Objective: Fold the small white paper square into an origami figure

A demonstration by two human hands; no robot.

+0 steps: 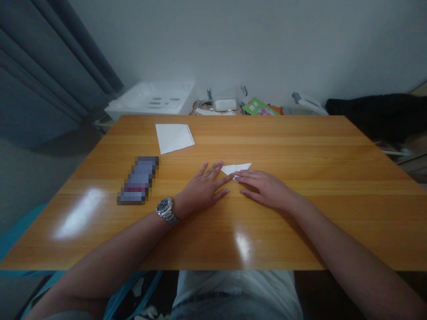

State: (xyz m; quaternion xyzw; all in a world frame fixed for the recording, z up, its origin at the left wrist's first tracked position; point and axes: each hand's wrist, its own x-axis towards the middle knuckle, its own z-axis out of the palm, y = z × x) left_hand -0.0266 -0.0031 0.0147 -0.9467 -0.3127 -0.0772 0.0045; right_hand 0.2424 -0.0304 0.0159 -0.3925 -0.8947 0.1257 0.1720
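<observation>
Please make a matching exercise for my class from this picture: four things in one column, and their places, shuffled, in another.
Things
1. Folded paper
2. Flat sheet
3. Wristwatch
4. Green booklet

Places
A. Beyond the far edge of the table
B. At the fingers of the left hand and right hand
C. On the table, near its far edge
D. Around the left wrist

Pairs: 1-B, 2-C, 3-D, 4-A

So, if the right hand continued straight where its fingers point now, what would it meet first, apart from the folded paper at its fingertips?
Probably the left hand, just ahead of the right hand by the folded paper; I cannot tell whether the hands touch.
</observation>
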